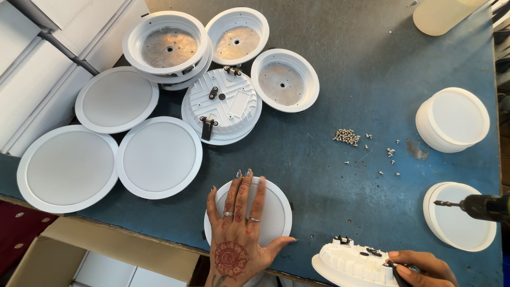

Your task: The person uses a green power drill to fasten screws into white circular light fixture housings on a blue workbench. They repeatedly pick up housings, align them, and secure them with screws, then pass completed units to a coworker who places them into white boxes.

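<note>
Left hand [236, 234]: laid flat, fingers spread, palm down on a round white panel [265, 212] at the near table [345, 64] edge; grip apart, pressing rather than clasping. Judgement: an even, centred palm keeps the panel seated and stops it sliding over the edge.

Right hand [422, 268]: at the near edge, right of the panel, fingers closed round a dark tool handle and resting on a ribbed white housing [348, 260] lying back-up, clips showing. Judgement: the housing overhangs the edge and wants steady support.

Drill [481, 207]: lies at the right, bit pointing left over a white ring stack [459, 226]; held by no hand.

Screws [348, 137]: small loose heap mid-table, strays scattered to its right.

Second ring stack [454, 119]: beyond the first, right side.

Flat panels [156, 157]: three, face up, touching at the left.

Finished housing [222, 106]: back-up, two spring clips, centre far.

Shells [284, 79]: three open round white shells at the far side, each showing only a bare metal floor with a centre hole; the leftmost sits on a stack.

Jug [441, 16]: pale, translucent, far right corner; contents cannot be told.

Carton [79, 255]: below the near left edge, open; its contents cannot be made out.
</note>
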